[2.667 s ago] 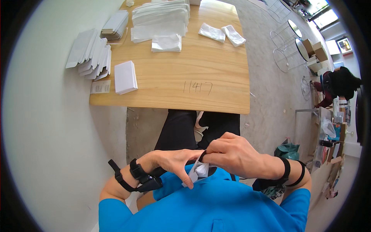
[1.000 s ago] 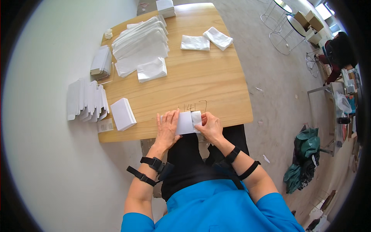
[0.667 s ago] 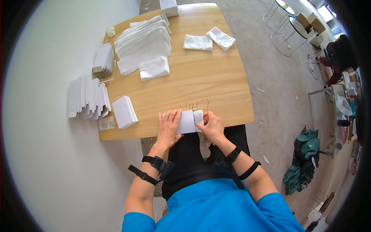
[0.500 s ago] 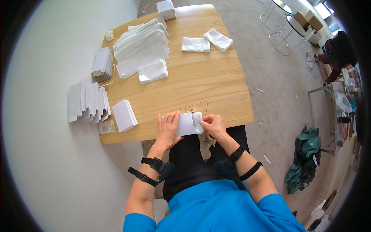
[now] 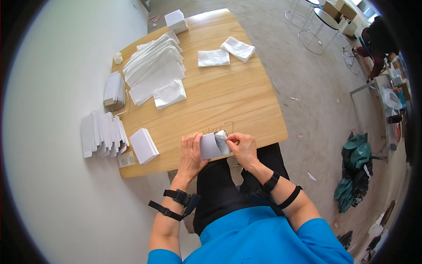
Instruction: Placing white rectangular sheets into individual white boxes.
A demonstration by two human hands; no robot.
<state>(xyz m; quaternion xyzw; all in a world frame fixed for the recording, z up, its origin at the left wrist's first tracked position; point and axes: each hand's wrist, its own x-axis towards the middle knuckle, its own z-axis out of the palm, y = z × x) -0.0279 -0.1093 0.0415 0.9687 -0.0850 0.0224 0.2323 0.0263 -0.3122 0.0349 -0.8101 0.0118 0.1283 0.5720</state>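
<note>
Near the table's front edge, my left hand (image 5: 191, 155) grips the closed end of a small white paper box (image 5: 209, 147). The box lies on its side, and its right end gapes with a curved edge. A thin white folded packet (image 5: 223, 143) sticks partly out of that opening. My right hand (image 5: 244, 150) pinches the packet's outer part between thumb and fingertips. How far the packet reaches inside is hidden by the box wall. Left of my left hand, a pair of stacked white boxes (image 5: 143, 146) rests on the wooden table (image 5: 220, 97).
White folded packets lie in an overlapping pile (image 5: 156, 61), with two packets (image 5: 214, 58) farther right. Flat white cartons (image 5: 102, 134) stand along the left edge by the wall. A box stack (image 5: 176, 21) is at the far end. A person (image 5: 380, 39) sits at right, beyond dark bags (image 5: 354, 171).
The box's open end has bowed wider, and more of the packet's inner part shows. My right hand still pinches the packet. The whole view has shifted slightly.
</note>
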